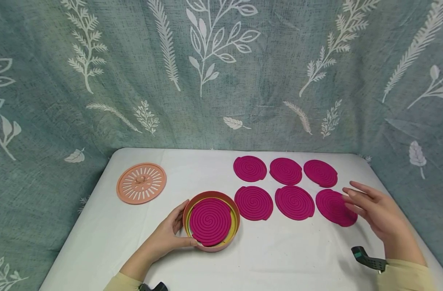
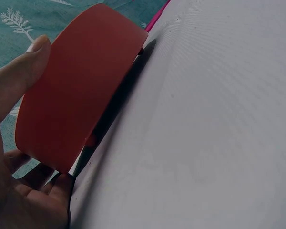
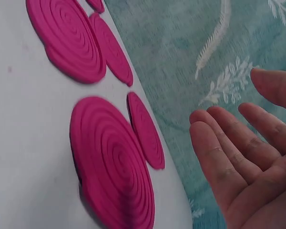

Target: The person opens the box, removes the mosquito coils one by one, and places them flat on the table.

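A round orange mosquito coil box [image 1: 238, 220] with a yellowish inside stands left of the table's middle. My left hand [image 1: 170, 232] grips its left side, thumb at the near rim and fingers round the wall; the left wrist view shows the orange wall [image 2: 81, 86] in that grip. Inside the box lies a magenta spiral mosquito coil [image 1: 210, 221]. At the right, my right hand [image 1: 375, 206] is raised with relaxed fingers and nothing in them, overlapping the nearest-right coil [image 1: 334, 208] in the head view. That coil [image 3: 114, 162] lies apart from the fingers in the right wrist view.
Several more magenta coils, such as one in the back row [image 1: 249, 169] and one in the front row [image 1: 294, 203], lie flat right of the box. A slotted orange lid [image 1: 141, 184] rests at the back left of the white table [image 1: 279, 258]. A leaf-patterned green curtain [image 1: 221, 113] hangs behind.
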`<state>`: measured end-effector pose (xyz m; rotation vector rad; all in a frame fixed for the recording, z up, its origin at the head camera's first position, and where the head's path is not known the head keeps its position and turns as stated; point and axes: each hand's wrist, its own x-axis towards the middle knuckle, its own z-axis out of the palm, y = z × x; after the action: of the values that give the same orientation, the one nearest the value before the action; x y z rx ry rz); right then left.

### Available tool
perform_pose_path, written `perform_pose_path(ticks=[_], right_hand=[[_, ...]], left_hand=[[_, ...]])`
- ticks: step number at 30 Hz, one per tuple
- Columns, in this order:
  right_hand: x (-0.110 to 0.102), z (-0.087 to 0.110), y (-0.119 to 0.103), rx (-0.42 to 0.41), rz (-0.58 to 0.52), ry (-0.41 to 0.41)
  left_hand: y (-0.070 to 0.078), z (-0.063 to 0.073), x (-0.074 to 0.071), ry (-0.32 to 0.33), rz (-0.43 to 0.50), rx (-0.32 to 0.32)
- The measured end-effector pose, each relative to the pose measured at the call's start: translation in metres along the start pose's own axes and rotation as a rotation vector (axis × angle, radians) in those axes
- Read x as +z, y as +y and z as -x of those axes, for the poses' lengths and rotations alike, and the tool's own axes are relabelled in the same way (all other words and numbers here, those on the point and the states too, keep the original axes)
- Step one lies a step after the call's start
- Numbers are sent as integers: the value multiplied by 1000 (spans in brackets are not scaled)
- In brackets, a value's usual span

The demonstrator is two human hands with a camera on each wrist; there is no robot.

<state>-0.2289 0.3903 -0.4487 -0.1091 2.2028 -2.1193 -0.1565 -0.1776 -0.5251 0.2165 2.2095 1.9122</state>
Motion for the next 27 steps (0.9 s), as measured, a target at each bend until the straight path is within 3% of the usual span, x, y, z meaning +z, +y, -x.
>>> perform_pose_path(ticks=[8,27], right_hand=[[22,-5,-4,-88,-30,-106],[84,-21,-17,-70,132,-211]], left_hand=[[-1,0,0,-8,-6,3],[0,1,-1,3,-39,3]])
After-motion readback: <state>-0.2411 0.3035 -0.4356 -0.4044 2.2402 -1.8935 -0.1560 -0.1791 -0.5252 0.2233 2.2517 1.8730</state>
